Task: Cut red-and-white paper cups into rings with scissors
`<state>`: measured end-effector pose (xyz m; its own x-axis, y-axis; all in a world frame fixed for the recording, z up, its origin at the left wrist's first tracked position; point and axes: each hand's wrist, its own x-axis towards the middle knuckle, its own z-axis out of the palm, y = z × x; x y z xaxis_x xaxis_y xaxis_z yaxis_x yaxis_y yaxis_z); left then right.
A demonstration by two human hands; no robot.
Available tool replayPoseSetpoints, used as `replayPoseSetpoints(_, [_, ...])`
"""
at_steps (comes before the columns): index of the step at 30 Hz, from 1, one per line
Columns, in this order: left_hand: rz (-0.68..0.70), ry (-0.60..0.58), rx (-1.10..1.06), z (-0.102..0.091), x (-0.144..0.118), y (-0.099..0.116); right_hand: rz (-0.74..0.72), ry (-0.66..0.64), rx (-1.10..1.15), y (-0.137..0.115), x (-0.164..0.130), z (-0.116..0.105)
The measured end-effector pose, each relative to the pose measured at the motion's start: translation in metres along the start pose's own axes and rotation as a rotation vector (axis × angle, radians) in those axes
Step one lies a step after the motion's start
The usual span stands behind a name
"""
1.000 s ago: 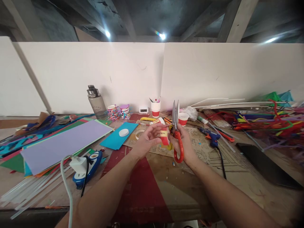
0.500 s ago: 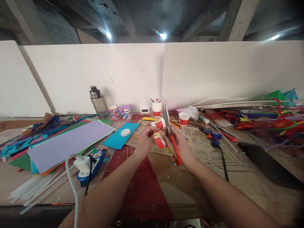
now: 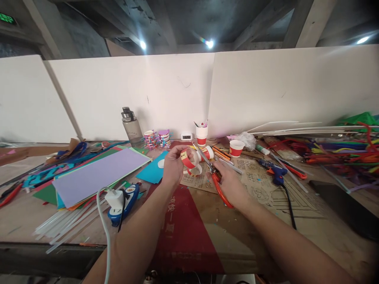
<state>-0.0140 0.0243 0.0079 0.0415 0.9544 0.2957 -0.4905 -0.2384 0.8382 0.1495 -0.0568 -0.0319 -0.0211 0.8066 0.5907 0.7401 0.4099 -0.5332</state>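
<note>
My left hand (image 3: 173, 167) pinches a cut ring of red and white paper cup (image 3: 186, 161) by its left side. A loop of white rim (image 3: 196, 170) hangs just below that ring; whether the two are joined I cannot tell. In my right hand (image 3: 229, 182) are scissors with orange-red handles (image 3: 219, 190), their blades pointing up and left, close to the ring's right side. Behind the blades a red and white paper cup (image 3: 208, 152) lies on its side. Another paper cup (image 3: 237, 148) stands upright to the right.
On the left lie coloured paper sheets (image 3: 100, 173), clear sticks (image 3: 63, 225) and a blue power strip (image 3: 130, 201). A bottle (image 3: 132, 128) stands against the white board. Rightward are a blue glue gun (image 3: 277, 173), a dark phone (image 3: 340, 205) and pipe cleaners (image 3: 340, 156).
My left hand has moved left relative to the right hand, carrying the paper ring. The scissors have tipped from upright to slanting left. The view has swung slightly left.
</note>
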Motion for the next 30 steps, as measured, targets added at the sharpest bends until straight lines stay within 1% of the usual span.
replayPoseSetpoints(3, [-0.004,0.002,-0.007,0.0013,-0.0016,0.0000,-0.014,-0.020,-0.023,0.0006,0.0004,-0.0012])
replayPoseSetpoints(7, [0.042,-0.001,-0.002,0.0019,-0.0028,0.0007,-0.030,-0.054,-0.039,-0.0001,0.0009,-0.0022])
replayPoseSetpoints(14, [0.094,-0.013,0.022,-0.0017,-0.0017,-0.0042,-0.033,-0.096,0.023,-0.0010,0.0009,-0.0011])
replayPoseSetpoints(19, [0.060,-0.002,-0.004,-0.0013,-0.0032,-0.0049,-0.038,-0.097,-0.005,0.0018,-0.0001,-0.0002])
replayPoseSetpoints(24, [0.035,0.011,0.016,-0.0025,-0.0018,-0.0035,-0.050,-0.092,0.008,0.0019,0.0001,-0.0011])
replayPoseSetpoints(27, [0.023,-0.010,0.019,-0.0039,-0.0006,-0.0022,-0.055,-0.087,0.024,0.0007,0.0005,-0.0019])
replayPoseSetpoints(30, [0.001,-0.055,0.008,-0.0040,-0.0008,-0.0005,-0.048,-0.095,0.044,0.0000,0.0009,-0.0023])
